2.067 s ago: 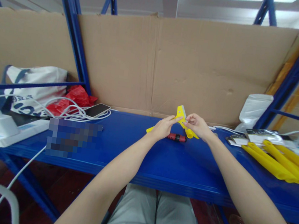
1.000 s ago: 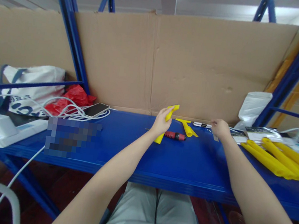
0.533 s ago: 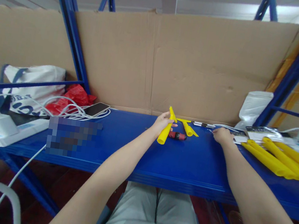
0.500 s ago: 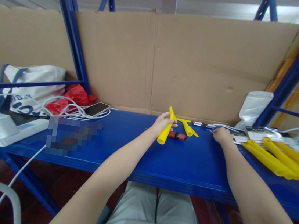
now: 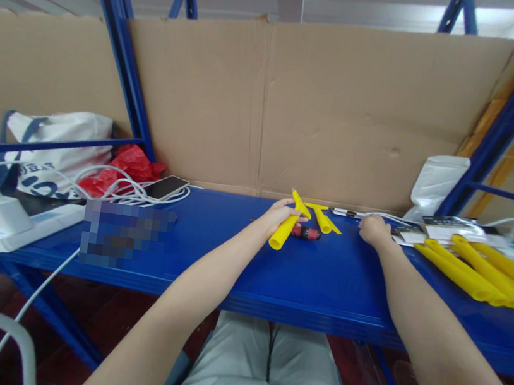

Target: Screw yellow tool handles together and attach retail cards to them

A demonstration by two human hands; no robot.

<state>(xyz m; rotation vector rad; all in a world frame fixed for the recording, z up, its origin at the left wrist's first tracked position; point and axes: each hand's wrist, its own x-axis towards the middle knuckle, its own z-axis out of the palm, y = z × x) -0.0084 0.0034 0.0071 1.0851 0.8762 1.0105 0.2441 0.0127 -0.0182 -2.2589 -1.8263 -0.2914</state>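
Note:
My left hand (image 5: 280, 213) is wrapped round a yellow tube-shaped piece (image 5: 284, 231), whose open end points down toward me. Just right of it, a red and black tool (image 5: 309, 233) lies on the blue table (image 5: 321, 278). Behind the tool rests a second yellow piece (image 5: 324, 222) with a pointed end. My right hand (image 5: 373, 229) is closed near the back of the table, beside a black and white strip (image 5: 345, 212). Whatever its fingers hold is too small to make out.
Several yellow tubes (image 5: 489, 276) lie at the right near a clear packet (image 5: 455, 229). At the left are a phone (image 5: 167, 188), white cables, a power strip (image 5: 36, 226), a red bag (image 5: 131, 165) and a cloth bag (image 5: 64, 133). Cardboard (image 5: 335, 114) stands behind.
My right hand has shifted slightly left. In my left hand the yellow piece has tilted a little, its upper part turning to the right.

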